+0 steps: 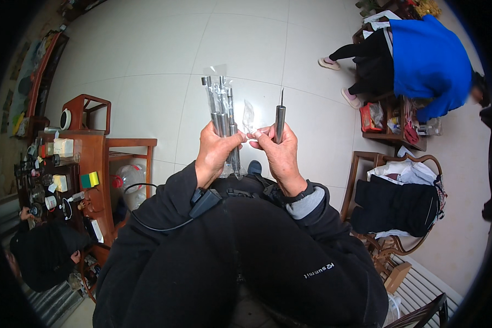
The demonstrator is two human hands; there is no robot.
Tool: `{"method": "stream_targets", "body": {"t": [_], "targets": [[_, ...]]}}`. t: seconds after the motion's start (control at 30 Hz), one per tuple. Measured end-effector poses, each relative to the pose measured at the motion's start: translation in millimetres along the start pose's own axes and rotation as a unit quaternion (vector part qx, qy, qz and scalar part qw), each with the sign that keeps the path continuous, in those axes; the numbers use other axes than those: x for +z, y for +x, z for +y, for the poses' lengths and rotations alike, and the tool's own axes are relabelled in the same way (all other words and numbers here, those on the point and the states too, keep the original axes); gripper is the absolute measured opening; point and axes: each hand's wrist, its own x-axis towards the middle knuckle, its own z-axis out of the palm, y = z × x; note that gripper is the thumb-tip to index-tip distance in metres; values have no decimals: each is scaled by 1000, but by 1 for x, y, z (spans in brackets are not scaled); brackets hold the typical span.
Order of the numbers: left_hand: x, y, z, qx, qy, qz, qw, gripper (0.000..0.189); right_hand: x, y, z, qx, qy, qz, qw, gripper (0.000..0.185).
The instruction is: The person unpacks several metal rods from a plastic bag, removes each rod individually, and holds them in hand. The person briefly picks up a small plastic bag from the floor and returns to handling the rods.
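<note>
My left hand is closed round a bundle of metal-handled tools, several of them wrapped in clear plastic sleeves. One sleeve end sticks up beyond the tools, and their lower ends reach below my palm. In my right hand, a single tool with a dark metal cylindrical handle stands out of its wrapping, its thin pointed tip directed away from me. A crumpled clear plastic sleeve is pinched between the fingertips of my right hand, close to the left fingers.
To the left is a wooden table crowded with small items, with a seated person beside it. A wooden stool stands beyond. On the right, clothes cover a chair, and a person in blue bends over wooden furniture.
</note>
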Motion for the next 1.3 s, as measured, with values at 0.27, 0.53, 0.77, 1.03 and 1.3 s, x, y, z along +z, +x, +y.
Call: {"method": "stream_targets", "body": {"t": [0.27, 0.53, 0.77, 1.03, 1.3], "targets": [[10, 9, -7, -21, 21, 17, 999, 19, -26, -15, -12, -25, -311, -20, 950, 17], [16, 14, -13, -24, 34, 9, 999, 20, -42, -66, -78, -77, -469, -119, 872, 19], [16, 18, -21, -22, 38, -8, 999, 22, -39, -61, -73, -133, -510, -93, 844, 27], [18, 14, -19, -15, 56, -25, 998, 21, -38, -57, -69, -102, -520, -68, 846, 22], [17, 16, -26, 10, 84, -28, 996, 21, -34, -55, -64, -123, -525, -59, 840, 20]]}}
